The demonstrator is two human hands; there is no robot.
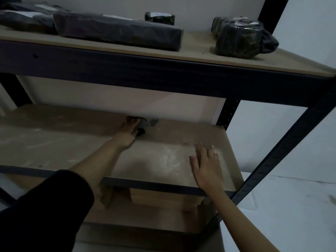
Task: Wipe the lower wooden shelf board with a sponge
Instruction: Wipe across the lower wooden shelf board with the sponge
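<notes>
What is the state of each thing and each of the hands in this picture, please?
left hand: gripping the sponge at the back of the board
sponge: dark, held, against the back wall
right hand: open, flat on the board
lower shelf board: dusty, pale streaks
upper shelf packages: wrapped, lying flat

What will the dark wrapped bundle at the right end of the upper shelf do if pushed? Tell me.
The wrapped bundle sits squat and lumpy on the upper shelf, so it should slide rather than roll. Its loose, glossy plastic wrap would probably crinkle and slip under fingers. Weight cannot be judged.
</notes>
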